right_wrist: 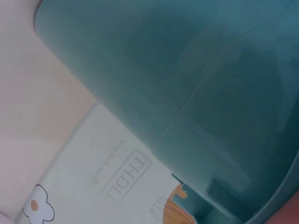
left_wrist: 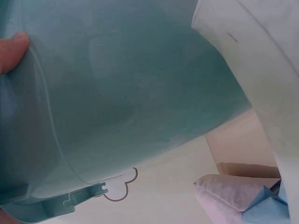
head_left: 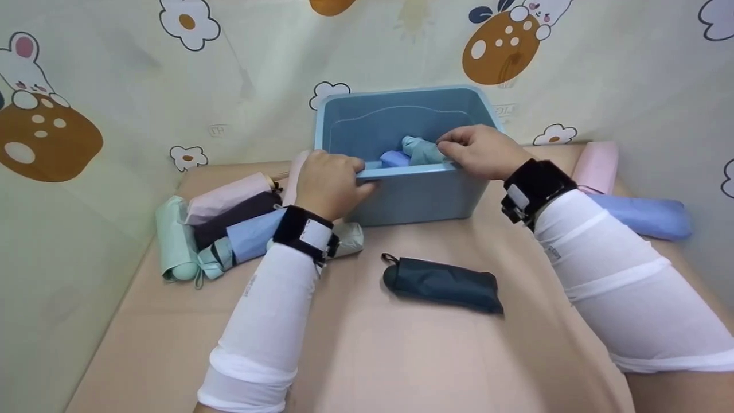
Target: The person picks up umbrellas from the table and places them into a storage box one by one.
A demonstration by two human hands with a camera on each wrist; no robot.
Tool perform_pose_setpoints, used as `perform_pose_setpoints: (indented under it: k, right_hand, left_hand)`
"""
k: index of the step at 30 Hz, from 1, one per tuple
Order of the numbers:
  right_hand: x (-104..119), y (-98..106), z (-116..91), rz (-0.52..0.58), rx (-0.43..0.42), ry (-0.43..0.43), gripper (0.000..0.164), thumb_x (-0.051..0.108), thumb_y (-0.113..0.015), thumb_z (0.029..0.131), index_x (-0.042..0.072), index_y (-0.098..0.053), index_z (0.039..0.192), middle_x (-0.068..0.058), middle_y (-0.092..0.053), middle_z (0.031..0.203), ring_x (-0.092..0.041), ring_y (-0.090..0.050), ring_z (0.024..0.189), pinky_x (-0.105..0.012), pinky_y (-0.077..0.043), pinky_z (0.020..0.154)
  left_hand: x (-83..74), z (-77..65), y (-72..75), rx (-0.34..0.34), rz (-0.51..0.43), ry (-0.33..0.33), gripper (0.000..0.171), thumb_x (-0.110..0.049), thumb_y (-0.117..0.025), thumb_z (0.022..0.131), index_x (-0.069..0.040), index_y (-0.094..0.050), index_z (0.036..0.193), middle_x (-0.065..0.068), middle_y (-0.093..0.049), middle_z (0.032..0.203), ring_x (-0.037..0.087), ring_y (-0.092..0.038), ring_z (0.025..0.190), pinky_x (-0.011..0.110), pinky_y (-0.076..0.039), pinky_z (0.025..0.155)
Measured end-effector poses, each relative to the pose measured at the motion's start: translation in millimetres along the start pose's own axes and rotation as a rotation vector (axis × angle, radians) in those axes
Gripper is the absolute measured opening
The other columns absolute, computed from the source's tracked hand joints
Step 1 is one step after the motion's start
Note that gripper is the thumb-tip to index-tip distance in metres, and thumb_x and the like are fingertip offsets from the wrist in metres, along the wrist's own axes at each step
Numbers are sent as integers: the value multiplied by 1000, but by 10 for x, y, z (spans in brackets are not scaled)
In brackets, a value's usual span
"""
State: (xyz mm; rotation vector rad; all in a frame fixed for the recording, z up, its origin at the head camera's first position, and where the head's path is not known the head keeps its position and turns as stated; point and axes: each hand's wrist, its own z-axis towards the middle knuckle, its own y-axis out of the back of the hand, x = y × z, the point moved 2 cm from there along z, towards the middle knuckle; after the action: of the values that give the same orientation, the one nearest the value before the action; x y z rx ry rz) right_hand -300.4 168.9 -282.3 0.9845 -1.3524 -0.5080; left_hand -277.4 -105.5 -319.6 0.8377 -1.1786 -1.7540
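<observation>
In the head view my left hand [head_left: 330, 182] grips the near rim of a blue plastic bin [head_left: 410, 198] at its left corner. Its thumb [left_wrist: 13, 50] presses the bin's outer wall in the left wrist view. My right hand [head_left: 481, 150] reaches over the near rim at the right, fingertips close together at a teal folded umbrella [head_left: 423, 150] inside the bin. Whether they pinch it I cannot tell. Beside that umbrella lies a periwinkle folded one [head_left: 395, 159], partly hidden by the rim. A dark teal folded umbrella [head_left: 441, 285] lies on the table in front.
Left of the bin, several folded umbrellas lie bunched together, among them a mint one [head_left: 176, 238], a pink one [head_left: 229, 198] and a blue one [head_left: 255, 234]. Past my right forearm are a pink umbrella [head_left: 596, 166] and a blue one [head_left: 645, 216]. A patterned curtain [head_left: 258, 74] hangs behind.
</observation>
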Motion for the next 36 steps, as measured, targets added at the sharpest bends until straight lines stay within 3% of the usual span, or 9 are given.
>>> perform_pose_setpoints:
  k: [8, 28, 36]
  right_hand:
    - [-13, -9, 4, -30, -12, 8, 50, 44, -49, 108, 12, -67, 142, -13, -66, 141, -29, -58, 125, -53, -48, 106]
    - [-4, -11, -1, -23, -31, -6, 49, 43, -47, 109, 10, -68, 139, -14, -67, 124, -30, -59, 112, -48, -49, 95]
    - [-20, -6, 10, 12, -171, 34, 43, 36, -49, 109, 7, -73, 129, -14, -72, 119, -28, -62, 112, -46, -50, 94]
  left_hand:
    - [3, -9, -3, -19, -6, -2, 44, -49, -72, 93, -14, -55, 71, 4, -60, 66, 27, -62, 71, 48, -47, 86]
    - [3, 5, -10, -8, -9, 5, 46, -52, -71, 94, -15, -57, 72, 4, -66, 71, 27, -62, 73, 47, -47, 88]
    - [10, 7, -9, -33, 1, -2, 45, -48, -72, 93, -14, -54, 69, 4, -63, 68, 27, -63, 71, 48, -48, 85]
